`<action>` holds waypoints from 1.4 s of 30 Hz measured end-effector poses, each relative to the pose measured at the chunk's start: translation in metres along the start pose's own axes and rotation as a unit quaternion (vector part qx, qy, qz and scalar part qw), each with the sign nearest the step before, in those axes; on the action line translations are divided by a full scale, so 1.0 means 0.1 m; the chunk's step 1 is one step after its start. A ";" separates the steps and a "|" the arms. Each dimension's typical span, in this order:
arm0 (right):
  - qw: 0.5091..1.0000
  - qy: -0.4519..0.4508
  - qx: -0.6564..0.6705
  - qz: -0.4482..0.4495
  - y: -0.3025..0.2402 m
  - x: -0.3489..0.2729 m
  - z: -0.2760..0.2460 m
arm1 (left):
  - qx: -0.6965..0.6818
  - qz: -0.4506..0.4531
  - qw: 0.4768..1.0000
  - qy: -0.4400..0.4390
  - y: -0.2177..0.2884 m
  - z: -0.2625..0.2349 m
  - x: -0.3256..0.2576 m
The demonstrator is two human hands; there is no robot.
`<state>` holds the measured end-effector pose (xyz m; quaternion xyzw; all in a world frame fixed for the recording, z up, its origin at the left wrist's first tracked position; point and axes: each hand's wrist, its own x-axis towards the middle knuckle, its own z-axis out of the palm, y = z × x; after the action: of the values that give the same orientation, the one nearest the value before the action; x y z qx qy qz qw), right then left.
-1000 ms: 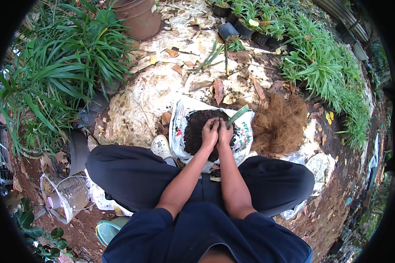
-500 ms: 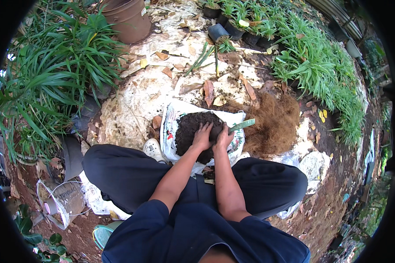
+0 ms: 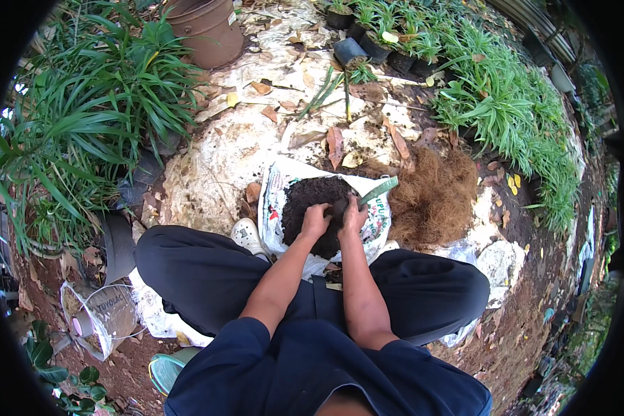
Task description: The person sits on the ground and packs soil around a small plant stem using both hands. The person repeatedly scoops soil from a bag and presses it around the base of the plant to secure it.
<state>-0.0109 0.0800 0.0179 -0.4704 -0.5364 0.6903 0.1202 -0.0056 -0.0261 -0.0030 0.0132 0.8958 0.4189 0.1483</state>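
Note:
Dark soil (image 3: 308, 197) lies heaped on an opened white printed sack (image 3: 276, 182) between my legs. Over it, my right hand (image 3: 354, 216) is closed round the right side of a dark rounded thing (image 3: 339, 211), perhaps a small black pot; its kind is not plain. A thick green leaf (image 3: 379, 190) sticks out to the right past that hand. My left hand (image 3: 316, 222) has its fingers curled against the left side of the same dark thing. Its fingertips are partly hidden there.
A heap of brown coconut fibre (image 3: 437, 197) lies right of the sack. Potted grassy plants (image 3: 496, 104) line the right, with leafy plants (image 3: 104, 111) at left. A brown pot (image 3: 206, 35) stands at the far left. A clear bucket (image 3: 111, 315) lies near my left knee.
My left hand has drawn its spread fingers in from the soil and curled them at the dark thing. The green leaf has tilted further upward. My right hand keeps its hold.

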 end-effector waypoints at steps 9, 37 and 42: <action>0.988 -0.076 -0.135 -0.009 -0.08 -0.17 0.01 | -0.333 -0.178 0.919 0.111 0.06 0.06 0.07; 0.990 -0.138 -0.032 -0.011 -0.09 -0.34 0.16 | -0.439 -0.172 0.867 0.163 0.25 0.02 0.04; 0.989 -0.146 0.006 -0.012 -0.05 -0.40 0.16 | -0.454 -0.187 0.851 0.186 0.24 0.00 0.05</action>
<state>-0.0037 0.0453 0.0433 -0.3579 -0.5497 0.7531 0.0517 -0.0130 -0.0093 0.0136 -0.3013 0.6027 0.7376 0.0439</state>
